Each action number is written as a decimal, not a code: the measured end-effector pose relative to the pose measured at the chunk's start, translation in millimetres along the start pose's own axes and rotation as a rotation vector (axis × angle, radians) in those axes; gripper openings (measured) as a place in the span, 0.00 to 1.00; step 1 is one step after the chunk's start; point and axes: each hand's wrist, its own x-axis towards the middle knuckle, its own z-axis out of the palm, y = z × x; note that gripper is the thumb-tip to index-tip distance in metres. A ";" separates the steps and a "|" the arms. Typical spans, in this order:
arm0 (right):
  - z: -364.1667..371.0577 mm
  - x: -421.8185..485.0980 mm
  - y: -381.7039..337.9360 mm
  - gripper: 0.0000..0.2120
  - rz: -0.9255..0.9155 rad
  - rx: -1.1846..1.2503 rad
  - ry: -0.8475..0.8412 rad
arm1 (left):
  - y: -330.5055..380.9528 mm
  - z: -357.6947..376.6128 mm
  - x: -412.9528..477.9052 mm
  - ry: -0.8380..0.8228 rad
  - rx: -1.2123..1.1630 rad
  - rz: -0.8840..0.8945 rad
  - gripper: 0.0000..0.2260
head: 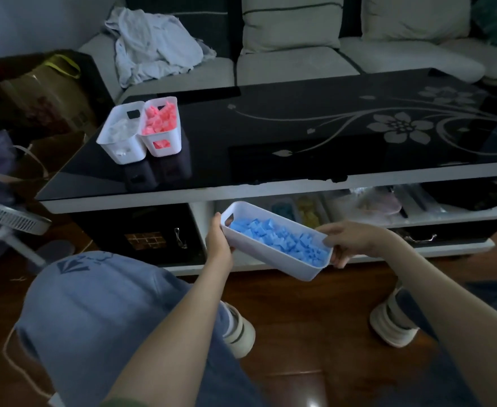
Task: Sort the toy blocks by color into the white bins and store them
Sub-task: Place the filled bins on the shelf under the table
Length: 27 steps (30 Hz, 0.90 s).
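A white bin full of blue blocks is held in the air, in front of the coffee table's lower shelf. My left hand grips its near-left end and my right hand grips its right end. On the black tabletop at the left stand two more white bins side by side: one with white blocks and one with red blocks. Deeper on the lower shelf lie two bins, one with blue-green blocks and one with yellow blocks, both partly hidden.
The black glass coffee table has a white edge and a lower shelf holding bags and dark items at the right. A sofa with a crumpled cloth stands behind. A fan is at the left; my knees and shoes are below.
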 end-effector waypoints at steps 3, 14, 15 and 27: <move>10.9 12.8 8.9 0.16 0.016 0.053 0.025 | -11.2 4.5 13.6 0.039 -0.013 -0.029 0.20; 88.9 108.8 28.0 0.19 0.131 0.343 0.341 | -85.2 53.4 43.0 0.006 0.417 -0.064 0.31; 91.6 118.7 27.6 0.19 0.143 0.361 0.351 | -89.1 54.5 47.8 0.029 0.449 -0.063 0.31; 118.9 183.2 37.0 0.24 0.355 0.672 0.450 | -111.5 45.6 96.8 0.061 0.612 -0.188 0.16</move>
